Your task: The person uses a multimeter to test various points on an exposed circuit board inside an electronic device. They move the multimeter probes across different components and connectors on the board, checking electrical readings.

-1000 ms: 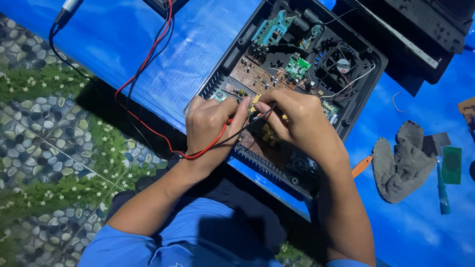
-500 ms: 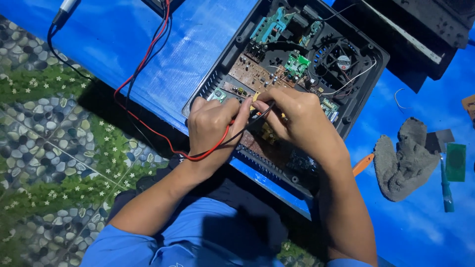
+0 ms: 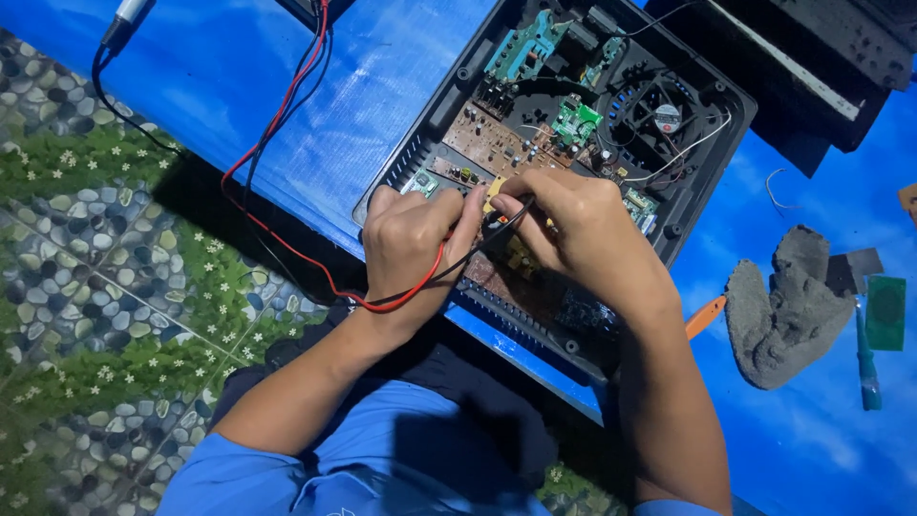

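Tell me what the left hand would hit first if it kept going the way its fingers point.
Probably the brown circuit board inside the open black case, just beyond the left hand; depth is hard to judge.

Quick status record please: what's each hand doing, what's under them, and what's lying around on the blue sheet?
left hand: pinching the red test lead, fingertips over the boards
right hand: pressing a black probe lead down onto the boards
work piece: opened black device case with bare circuit boards and a fan
surface: blue sheet
nearby: grey cloth, orange tool, green card
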